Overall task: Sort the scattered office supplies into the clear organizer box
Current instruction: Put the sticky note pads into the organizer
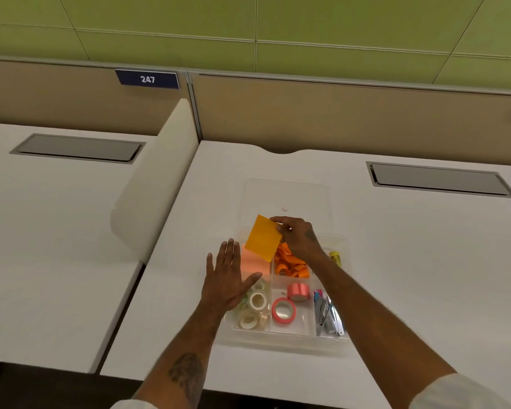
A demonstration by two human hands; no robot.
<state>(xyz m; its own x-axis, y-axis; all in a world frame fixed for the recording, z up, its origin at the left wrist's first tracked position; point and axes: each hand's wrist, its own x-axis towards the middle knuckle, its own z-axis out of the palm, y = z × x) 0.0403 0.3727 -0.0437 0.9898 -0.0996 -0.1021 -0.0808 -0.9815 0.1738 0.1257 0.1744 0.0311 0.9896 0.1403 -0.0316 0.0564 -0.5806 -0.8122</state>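
Observation:
The clear organizer box [286, 339] lies on the white desk, its lid [283, 196] open behind it. My right hand [297, 236] pinches an orange sticky note pad [263, 238] by its corner, tilted above the back left compartment, where a pink sticky pad [254, 261] lies. My left hand [227, 278] is flat and spread at the box's left edge, holding nothing. White tape rolls [255, 302], pink tape rolls [283, 310], orange clips [291, 262], metallic binder clips [328, 312] and a yellow item [335, 258] fill other compartments.
A white divider panel [157, 187] separates this desk [425, 276] from the desk on the left. Grey cable hatches [440, 180] sit at the back of each desk. A beige partition with a "247" label [147, 79] stands behind.

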